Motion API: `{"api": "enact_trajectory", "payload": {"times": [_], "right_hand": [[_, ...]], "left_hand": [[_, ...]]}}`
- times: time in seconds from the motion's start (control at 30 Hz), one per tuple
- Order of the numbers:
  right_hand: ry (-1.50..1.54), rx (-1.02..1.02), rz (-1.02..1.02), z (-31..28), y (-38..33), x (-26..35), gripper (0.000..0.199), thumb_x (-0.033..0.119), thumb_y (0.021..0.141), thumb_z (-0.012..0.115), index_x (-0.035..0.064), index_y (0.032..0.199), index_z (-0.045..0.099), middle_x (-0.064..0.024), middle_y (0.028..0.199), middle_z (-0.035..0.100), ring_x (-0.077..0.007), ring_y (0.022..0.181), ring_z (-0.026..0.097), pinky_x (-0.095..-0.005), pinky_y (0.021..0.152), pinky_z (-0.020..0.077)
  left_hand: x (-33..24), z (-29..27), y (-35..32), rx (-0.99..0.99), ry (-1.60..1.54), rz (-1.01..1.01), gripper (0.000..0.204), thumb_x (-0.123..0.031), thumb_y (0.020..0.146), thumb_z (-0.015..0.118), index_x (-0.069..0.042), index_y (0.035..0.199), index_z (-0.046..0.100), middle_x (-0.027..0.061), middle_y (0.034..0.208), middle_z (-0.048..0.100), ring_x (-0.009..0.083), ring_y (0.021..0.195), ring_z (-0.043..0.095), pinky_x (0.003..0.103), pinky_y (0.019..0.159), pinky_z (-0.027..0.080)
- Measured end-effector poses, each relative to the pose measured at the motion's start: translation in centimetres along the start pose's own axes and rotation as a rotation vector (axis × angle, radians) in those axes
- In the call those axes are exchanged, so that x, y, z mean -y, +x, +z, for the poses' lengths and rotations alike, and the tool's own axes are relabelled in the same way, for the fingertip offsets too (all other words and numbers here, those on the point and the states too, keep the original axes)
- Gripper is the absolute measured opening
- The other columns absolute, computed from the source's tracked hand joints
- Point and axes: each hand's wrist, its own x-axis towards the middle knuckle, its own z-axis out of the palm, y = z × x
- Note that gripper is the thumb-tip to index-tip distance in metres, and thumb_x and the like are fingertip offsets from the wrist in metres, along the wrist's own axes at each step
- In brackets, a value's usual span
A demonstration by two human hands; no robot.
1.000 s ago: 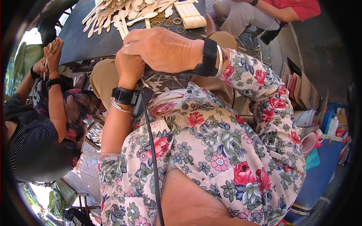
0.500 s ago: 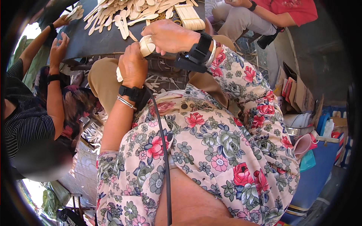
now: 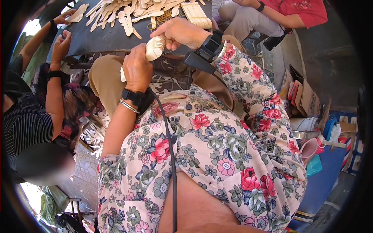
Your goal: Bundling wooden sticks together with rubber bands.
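My left hand [image 3: 138, 68] is wrapped round a bundle of wooden spoons [image 3: 154, 48]. Their stacked pale bowls stick out above the fist, and the handle ends show below it. Close against the bowls, my right hand [image 3: 180, 34] has its fingers bent in a pinch. A thin rubber band seems to run from those fingertips across the bowls, though much of it is hidden. Beyond my hands, a large pile of loose wooden spoons [image 3: 126, 19] lies on the dark table [image 3: 83, 40].
Rubber bands [image 3: 165, 18] lie beside a banded stack of flat wooden sticks [image 3: 196, 16]. At left, a person in a striped top [image 3: 29, 120] holds several spoons [image 3: 79, 13]. Another in red [image 3: 299, 15] sits at far right. Cardboard boxes [image 3: 307, 97] stand at right.
My right hand has drawn slightly away from the bundle, showing more of the bowls. The bundle has tilted a little right. At left, the other person's hand with spoons has shifted.
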Motion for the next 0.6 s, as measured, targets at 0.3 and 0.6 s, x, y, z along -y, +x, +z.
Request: {"api": "enact_trajectory", "payload": {"times": [0.3,0.6], "right_hand": [[0.222,0.146,0.036,-0.5,-0.5,-2.9,0.034,0.007,0.09,0.045,-0.006,0.116,0.064,-0.0085,0.08,0.063,-0.01,0.062,0.056,-0.0205,0.058,0.0482],[0.707,0.227,0.091,2.1,-0.7,-7.1,0.02,0.0,0.089,0.052,-0.0095,0.104,0.061,-0.0143,0.092,0.066,-0.0153,0.071,0.061,-0.0281,0.068,0.0538]], "left_hand": [[-1.0,-0.8,-1.0,0.062,-0.181,-0.053,0.033,0.006,0.071,0.062,-0.003,0.103,0.062,0.0141,0.097,0.067,0.035,0.087,0.064,0.041,0.075,0.05],[-3.0,-2.5,-0.5,0.228,-0.453,-0.381,0.025,0.003,0.079,0.066,-0.002,0.104,0.064,0.0171,0.093,0.069,0.0324,0.086,0.068,0.035,0.077,0.052]]}}
